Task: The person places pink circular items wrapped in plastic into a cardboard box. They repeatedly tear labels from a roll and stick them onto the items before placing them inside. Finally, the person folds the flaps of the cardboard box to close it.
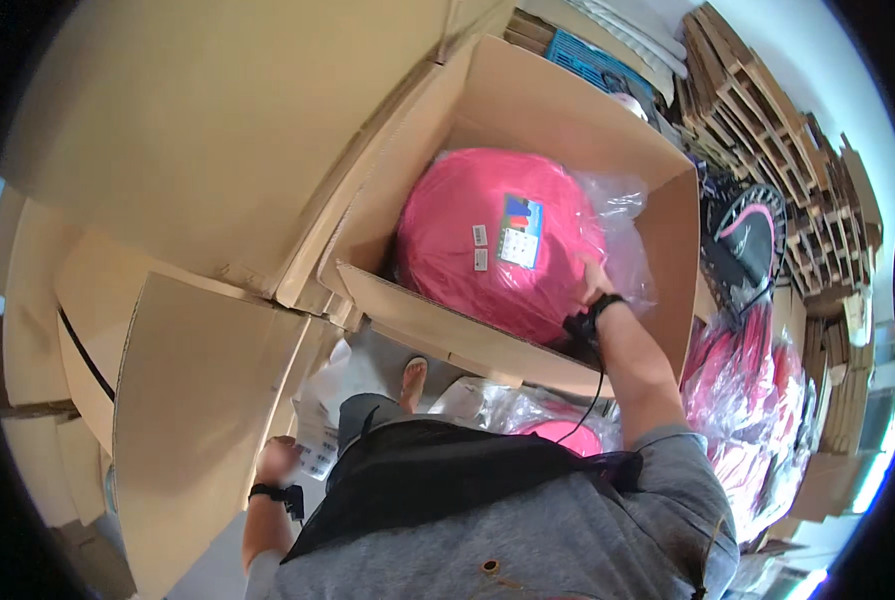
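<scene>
A round pink cushion-like item [468, 290] in clear plastic wrap lies inside a large open cardboard box [658, 250]. White and coloured stickers sit on its wrapping. My right hand [596, 282] reaches over the box's near wall and presses against the pink item's right side, its fingers hidden behind the item. A black band and cable run from that wrist. My left hand [278, 458] hangs low by my hip beside a cardboard flap [198, 400], fingers curled; whether it holds anything is hidden.
Large cardboard boxes [218, 130] stand to the left and behind. More wrapped pink items [758, 420] pile up on the right, another [558, 432] at my waist. Stacked wooden pallets [768, 110] fill the far right. My sandalled foot [413, 378] shows on the floor.
</scene>
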The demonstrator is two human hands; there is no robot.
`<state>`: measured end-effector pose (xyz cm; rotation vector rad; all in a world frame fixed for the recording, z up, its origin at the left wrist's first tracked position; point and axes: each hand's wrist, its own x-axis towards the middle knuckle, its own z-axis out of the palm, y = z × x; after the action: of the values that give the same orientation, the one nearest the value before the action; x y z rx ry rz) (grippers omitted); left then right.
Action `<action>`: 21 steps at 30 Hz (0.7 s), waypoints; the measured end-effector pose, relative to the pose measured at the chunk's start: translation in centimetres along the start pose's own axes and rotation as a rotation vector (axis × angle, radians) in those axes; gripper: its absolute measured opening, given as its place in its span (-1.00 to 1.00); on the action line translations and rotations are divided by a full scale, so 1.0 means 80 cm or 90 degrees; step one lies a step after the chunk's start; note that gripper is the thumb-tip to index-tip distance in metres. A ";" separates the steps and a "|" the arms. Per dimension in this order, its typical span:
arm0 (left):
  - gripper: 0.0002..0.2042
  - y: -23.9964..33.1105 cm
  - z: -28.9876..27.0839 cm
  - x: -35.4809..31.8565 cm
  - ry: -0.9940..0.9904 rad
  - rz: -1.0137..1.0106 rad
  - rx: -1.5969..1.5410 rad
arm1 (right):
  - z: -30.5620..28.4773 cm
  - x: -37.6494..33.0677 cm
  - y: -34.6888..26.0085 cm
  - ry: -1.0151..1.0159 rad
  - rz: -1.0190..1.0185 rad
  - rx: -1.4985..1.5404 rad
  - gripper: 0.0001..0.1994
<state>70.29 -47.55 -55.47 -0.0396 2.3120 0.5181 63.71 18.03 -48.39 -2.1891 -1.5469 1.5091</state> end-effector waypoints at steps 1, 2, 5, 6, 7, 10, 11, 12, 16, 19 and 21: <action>-0.74 -0.011 0.008 0.020 0.001 0.031 -0.019 | -0.025 0.011 -0.014 -0.200 -0.038 0.028 -0.50; -0.75 -0.018 0.012 0.034 -0.004 0.066 -0.036 | -0.054 0.024 -0.025 -0.398 -0.062 0.064 -0.52; -0.77 0.053 -0.024 0.024 -0.054 0.116 0.030 | -0.099 -0.048 -0.033 -0.477 -0.226 0.208 -0.74; -0.77 0.048 -0.018 0.037 -0.054 0.153 0.030 | -0.121 -0.088 -0.029 -0.471 -0.278 0.231 -0.74; -0.78 0.064 -0.022 0.036 -0.068 0.160 0.029 | -0.146 -0.128 -0.017 -0.463 -0.331 0.253 -0.73; -0.78 0.153 -0.039 0.018 -0.084 0.210 0.056 | -0.230 -0.183 0.048 -0.465 -0.442 0.263 -0.70; -0.80 0.166 -0.039 0.016 -0.089 0.265 0.073 | -0.249 -0.193 0.076 -0.433 -0.439 0.274 -0.70; -0.81 0.176 -0.034 0.018 -0.105 0.305 0.050 | -0.267 -0.206 0.104 -0.401 -0.433 0.286 -0.71; -0.86 0.278 -0.025 -0.013 -0.231 0.394 -0.134 | -0.323 -0.223 0.233 -0.349 -0.429 0.308 -0.73; -0.84 0.382 -0.001 -0.081 -0.341 0.480 -0.193 | -0.346 -0.243 0.310 -0.376 -0.385 0.288 -0.75; -0.82 0.428 0.035 -0.132 -0.421 0.485 -0.305 | -0.350 -0.259 0.345 -0.400 -0.314 0.291 -0.75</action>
<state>73.53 -16.36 -37.84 0.6965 1.4546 1.2392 102.73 1.49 -35.02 -1.0382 -1.4987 2.1774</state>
